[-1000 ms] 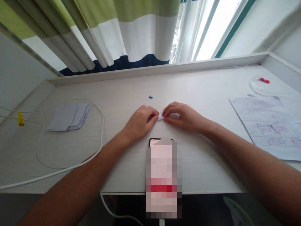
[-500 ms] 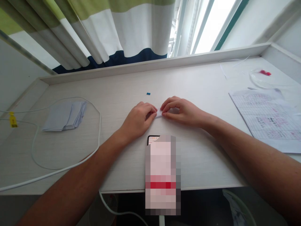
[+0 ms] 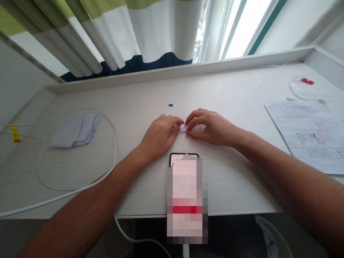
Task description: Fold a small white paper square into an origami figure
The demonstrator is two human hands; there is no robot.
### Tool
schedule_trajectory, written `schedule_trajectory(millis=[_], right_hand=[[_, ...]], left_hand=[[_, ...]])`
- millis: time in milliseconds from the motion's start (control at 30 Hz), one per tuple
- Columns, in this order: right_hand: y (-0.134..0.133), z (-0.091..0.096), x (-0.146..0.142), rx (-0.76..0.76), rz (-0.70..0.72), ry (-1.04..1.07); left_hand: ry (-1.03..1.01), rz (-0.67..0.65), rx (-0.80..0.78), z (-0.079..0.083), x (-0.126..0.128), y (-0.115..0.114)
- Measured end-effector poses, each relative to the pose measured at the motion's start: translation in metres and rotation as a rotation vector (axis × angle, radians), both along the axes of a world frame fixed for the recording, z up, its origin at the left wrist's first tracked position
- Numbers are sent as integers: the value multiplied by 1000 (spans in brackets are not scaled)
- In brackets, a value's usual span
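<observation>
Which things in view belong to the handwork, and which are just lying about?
In use:
- small white paper
- left hand and right hand, both on it

Apparently lying about:
- stacked papers, perhaps related
- blue piece
- phone
- white cable
- written sheets
- red item

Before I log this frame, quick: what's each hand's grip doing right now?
Left hand: closed, holding the small white paper.
Right hand: closed, fingertips holding the same paper.

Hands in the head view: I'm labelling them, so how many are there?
2. The left hand is at the small white paper from the left; the right hand is at it from the right. No other hand shows.
</observation>
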State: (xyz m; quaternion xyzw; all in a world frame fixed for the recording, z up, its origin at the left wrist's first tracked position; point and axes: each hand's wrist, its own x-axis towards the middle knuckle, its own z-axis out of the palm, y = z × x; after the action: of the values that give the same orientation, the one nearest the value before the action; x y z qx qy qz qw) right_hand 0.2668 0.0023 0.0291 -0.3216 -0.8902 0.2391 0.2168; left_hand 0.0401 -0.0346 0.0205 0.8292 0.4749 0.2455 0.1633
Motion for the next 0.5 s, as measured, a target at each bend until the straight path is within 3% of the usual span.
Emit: schedule_trajectory(millis=[100,300,500], right_hand=[[-1,-4,-5,-13,-44,7],[-3,-2,-9,-203,-150,-14],[-3,1,-12,-269,-233,-5]], left_hand=[[42,-43,12,1,0,-1],[77,-54,25,2,0,-2],[-26,-56,-17,1,-2,-1]])
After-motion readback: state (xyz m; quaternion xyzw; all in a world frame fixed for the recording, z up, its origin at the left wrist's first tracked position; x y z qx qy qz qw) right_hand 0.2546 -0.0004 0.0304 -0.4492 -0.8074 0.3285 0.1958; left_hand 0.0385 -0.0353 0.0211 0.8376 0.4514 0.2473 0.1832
